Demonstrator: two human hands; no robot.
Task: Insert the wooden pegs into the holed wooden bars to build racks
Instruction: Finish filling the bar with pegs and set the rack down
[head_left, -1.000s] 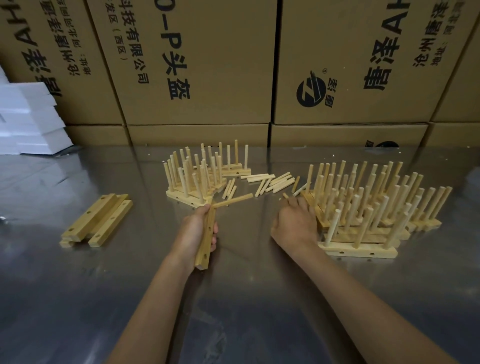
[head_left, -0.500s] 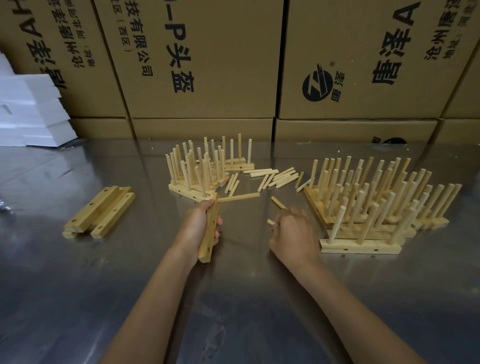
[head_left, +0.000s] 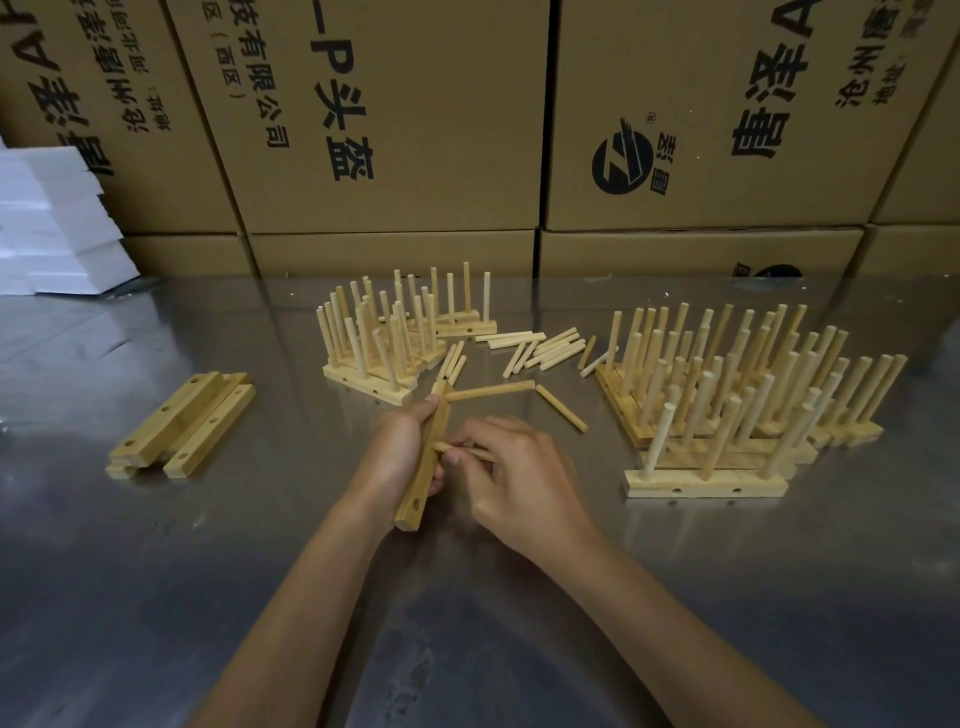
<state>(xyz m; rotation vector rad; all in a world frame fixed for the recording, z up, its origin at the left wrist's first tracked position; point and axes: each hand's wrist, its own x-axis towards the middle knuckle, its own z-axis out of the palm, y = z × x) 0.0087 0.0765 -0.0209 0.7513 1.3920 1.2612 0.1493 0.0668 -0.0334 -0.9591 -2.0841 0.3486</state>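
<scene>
Behind the hands, cardboard boxes back the table; finished racks stand right. Left hand grips a holed bar with one peg seated; right hand pinches another peg against it.

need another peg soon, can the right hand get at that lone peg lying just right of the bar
Probably yes: the lone peg lies flat on bare table just beyond the right hand, nothing over it. But its fingers already pinch a peg at the bar.

Steel table — bare bars, loose pegs, finished racks, perhaps foam blocks.
</scene>
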